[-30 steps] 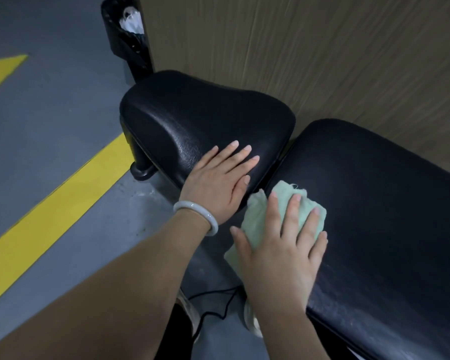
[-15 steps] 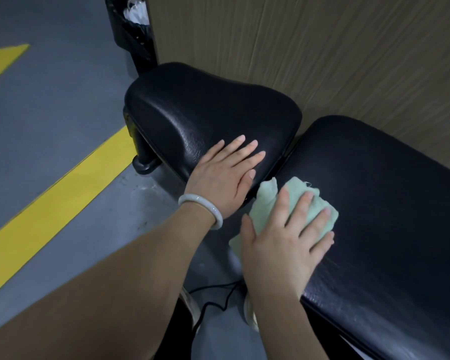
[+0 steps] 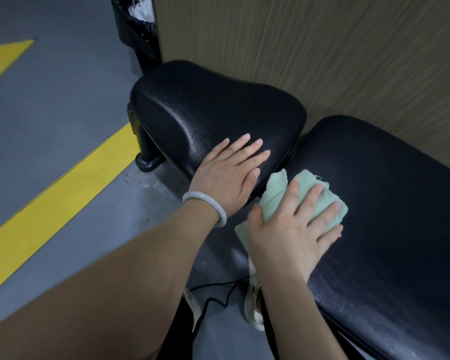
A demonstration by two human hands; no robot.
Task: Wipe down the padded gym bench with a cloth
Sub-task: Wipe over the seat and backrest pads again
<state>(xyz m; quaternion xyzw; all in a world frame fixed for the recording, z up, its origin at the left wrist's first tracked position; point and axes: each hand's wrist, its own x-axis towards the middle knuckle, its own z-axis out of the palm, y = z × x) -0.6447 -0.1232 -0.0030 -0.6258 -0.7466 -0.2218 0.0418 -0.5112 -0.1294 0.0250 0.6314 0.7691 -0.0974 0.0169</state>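
Observation:
The black padded gym bench has two cushions: a small seat pad (image 3: 208, 110) on the left and a long back pad (image 3: 390, 193) on the right. My left hand (image 3: 229, 178), with a pale bangle on its wrist, rests flat on the seat pad's near corner, fingers straight. My right hand (image 3: 294, 229) presses a pale green cloth (image 3: 320, 201) flat onto the near left end of the long pad. Its fingers lie spread and straight over the cloth. Part of the cloth hangs over the pad's edge.
A wood-grain wall (image 3: 322, 48) runs right behind the bench. A black bin (image 3: 138, 27) with white rubbish stands at the wall's corner. The grey floor carries yellow stripes (image 3: 52, 203). Below, a black cable (image 3: 218, 289) and my shoes lie by the bench frame.
My right hand has slid the cloth a little to the right along the long pad. My left hand has stayed flat on the seat pad.

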